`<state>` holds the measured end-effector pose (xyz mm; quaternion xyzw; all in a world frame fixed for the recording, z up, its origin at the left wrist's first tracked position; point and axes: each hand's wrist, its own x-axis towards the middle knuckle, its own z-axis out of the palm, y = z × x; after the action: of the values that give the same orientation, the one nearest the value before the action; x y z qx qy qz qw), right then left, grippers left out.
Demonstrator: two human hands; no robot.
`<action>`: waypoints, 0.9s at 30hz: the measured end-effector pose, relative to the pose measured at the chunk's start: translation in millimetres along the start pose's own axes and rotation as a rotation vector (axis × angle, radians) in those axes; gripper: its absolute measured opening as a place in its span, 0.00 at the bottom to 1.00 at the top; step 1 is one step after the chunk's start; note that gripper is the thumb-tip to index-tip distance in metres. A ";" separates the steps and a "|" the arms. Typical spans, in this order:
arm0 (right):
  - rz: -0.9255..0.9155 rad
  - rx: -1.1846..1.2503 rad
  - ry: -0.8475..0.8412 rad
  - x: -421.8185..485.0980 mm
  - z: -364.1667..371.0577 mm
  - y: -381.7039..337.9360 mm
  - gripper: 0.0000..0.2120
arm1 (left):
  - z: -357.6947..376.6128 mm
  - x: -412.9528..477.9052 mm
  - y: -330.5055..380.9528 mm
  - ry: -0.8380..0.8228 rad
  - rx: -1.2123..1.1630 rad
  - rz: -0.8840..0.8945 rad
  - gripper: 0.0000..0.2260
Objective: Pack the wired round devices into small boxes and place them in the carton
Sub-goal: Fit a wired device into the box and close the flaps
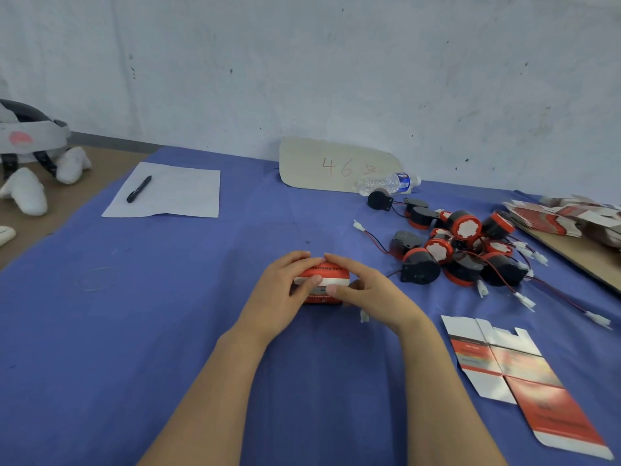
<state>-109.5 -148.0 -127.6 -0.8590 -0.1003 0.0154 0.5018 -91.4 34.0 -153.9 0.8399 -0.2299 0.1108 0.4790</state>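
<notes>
Head view: left hand (279, 294) and right hand (369, 290) both hold a small red-and-white box (331, 275) at the middle of the table (151, 331). Fingers are curled over its top and thumbs press on the near face, so the grip is narrow. Cannot tell whether the box touches the blue cloth. The pile of wired round devices (465, 228) lies to the right, apart from the hands. A flat unfolded box (510, 368) lies beside the right forearm.
</notes>
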 end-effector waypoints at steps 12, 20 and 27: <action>-0.049 -0.015 0.032 0.3 1.3 -1.0 0.14 | -1.5 -2.0 5.8 -0.020 -0.064 -0.039 0.14; 0.077 0.015 0.190 7.5 15.7 -12.8 0.15 | 11.8 1.4 16.2 -0.002 -0.135 -0.207 0.18; 0.243 0.170 0.234 9.2 27.4 -15.7 0.16 | 21.0 2.0 19.0 0.129 -0.239 -0.330 0.19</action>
<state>-106.5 -115.2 -126.9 -0.8151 0.0652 -0.0157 0.5754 -99.8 7.2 -149.6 0.7944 -0.0697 0.0564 0.6008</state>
